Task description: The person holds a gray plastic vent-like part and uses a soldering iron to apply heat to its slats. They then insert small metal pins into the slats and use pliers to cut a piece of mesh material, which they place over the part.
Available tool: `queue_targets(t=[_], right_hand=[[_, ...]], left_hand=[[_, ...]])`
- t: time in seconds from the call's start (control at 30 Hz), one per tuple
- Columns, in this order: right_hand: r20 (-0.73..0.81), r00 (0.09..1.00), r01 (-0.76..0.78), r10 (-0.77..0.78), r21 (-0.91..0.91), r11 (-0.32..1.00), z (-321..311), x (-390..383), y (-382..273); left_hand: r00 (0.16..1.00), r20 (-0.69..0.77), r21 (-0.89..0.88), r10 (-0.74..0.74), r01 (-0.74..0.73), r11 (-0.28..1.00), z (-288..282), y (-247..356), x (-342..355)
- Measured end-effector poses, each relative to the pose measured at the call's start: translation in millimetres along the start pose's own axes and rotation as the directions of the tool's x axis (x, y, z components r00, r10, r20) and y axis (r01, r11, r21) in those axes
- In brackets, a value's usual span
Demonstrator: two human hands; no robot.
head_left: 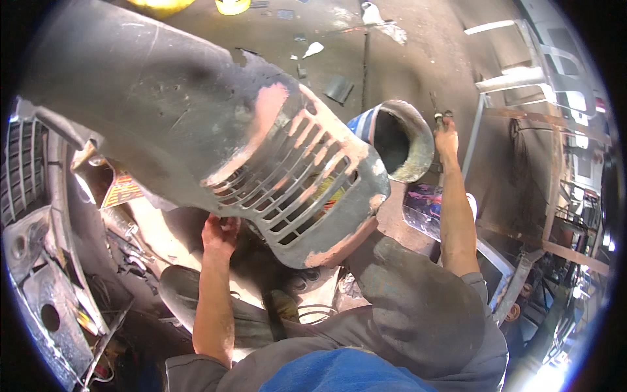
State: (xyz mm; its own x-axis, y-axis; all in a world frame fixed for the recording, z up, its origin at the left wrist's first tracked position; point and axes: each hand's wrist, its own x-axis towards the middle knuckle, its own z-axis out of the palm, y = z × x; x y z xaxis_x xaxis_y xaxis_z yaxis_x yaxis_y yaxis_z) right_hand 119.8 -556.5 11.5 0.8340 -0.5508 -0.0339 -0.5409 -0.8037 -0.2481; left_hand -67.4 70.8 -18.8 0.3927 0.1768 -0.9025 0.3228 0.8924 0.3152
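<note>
A large dark grey vehicle body panel (163,91) with a slotted grille end and pinkish patches lies tilted across the view, its near corner against my leg. My left hand (220,234) is at the panel's lower edge, fingers curled up against it and partly hidden. Out to the right, my right hand (447,140) is closed around a small metal hand tool (443,119) with a thin tip pointing away; its exact kind is too small to make out. Between that hand and the grille, a round drum (418,147) with a blue-and-white outside lies with its open mouth facing right.
Metal frames (555,170) stand along the right. A worn metal part with a round hole (49,317) is at the lower left, near a grille (23,163). Scraps (338,89) and a yellow container (232,5) lie on the far floor.
</note>
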Motion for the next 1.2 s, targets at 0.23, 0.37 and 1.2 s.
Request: queue_targets(t=[0.23,0.37,1.2], right_hand=[[-0.023,0.983,0.182,-0.181,0.042,0.982,68,-22,-9],[-0.009,0.974,0.226,-0.226,-0.01,0.974,66,-3,7],[0.16,0.615,0.671,-0.772,0.407,0.619,-307,-363,-204]], left_hand=[[0.93,0.026,0.204,0.366,-0.363,0.909,-17,101,-54],[0.676,-0.173,0.371,0.717,-0.629,0.683,-34,150,-105],[0.41,0.495,0.842,0.766,-0.445,-0.306,-192,126,91]])
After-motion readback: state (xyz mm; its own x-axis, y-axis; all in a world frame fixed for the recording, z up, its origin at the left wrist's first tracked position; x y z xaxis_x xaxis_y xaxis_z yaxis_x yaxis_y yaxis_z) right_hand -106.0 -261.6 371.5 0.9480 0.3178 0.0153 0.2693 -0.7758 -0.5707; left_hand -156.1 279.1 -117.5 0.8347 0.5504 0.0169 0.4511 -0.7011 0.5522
